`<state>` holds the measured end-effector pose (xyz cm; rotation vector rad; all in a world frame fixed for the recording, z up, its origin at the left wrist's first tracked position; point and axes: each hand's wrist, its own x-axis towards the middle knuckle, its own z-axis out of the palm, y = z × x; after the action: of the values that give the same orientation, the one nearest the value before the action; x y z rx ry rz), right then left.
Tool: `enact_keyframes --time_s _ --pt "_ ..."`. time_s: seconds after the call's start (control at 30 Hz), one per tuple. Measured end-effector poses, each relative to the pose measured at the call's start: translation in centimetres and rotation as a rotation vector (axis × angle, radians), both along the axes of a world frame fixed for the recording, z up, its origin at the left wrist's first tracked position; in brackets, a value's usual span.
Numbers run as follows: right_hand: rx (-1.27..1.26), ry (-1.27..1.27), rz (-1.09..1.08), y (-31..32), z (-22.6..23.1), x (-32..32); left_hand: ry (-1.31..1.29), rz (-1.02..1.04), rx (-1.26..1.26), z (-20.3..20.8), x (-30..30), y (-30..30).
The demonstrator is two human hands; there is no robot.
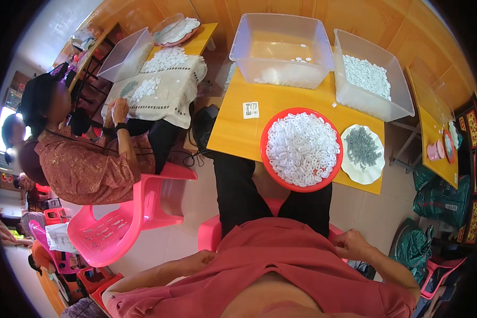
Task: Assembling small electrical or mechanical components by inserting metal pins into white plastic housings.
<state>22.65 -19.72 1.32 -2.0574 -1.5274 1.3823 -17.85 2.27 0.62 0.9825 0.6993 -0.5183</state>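
My left hand [199,261] is at my left hip, its fingers curled in against my red top and partly hidden. On the other side, my right hand [351,244] is closed beside the right edge of the pink chair [209,234] I sit on; whatever it may hold is hidden. In front of me, at the near table edge, a red round tray [340,159] is heaped with small white plastic pieces [302,148]. Right of it, a white scalloped plate [376,172] carries small grey metal pieces [363,147]. Neither hand touches them.
Two clear plastic bins [281,74] [376,108] stand at the yellow table's [233,127] far side, the right one holding many white pieces. Left, a co-worker [85,164] works at a cloth-covered table [169,106]. A pink chair [103,233] stands behind them; green bags [442,199] lie right.
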Motion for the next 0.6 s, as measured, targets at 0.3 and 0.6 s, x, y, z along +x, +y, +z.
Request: enact_keyframes --time_s 0.3,0.6 --pt "-0.034 0.318 -0.018 0.0 -3.2 -2.7 0.045 0.458 0.076 1.4 2.6 -1.4" --pt "-0.032 0.491 0.035 -0.8 -7.0 -2.2 0.162 0.402 0.207 -4.3 6.0 -3.2"
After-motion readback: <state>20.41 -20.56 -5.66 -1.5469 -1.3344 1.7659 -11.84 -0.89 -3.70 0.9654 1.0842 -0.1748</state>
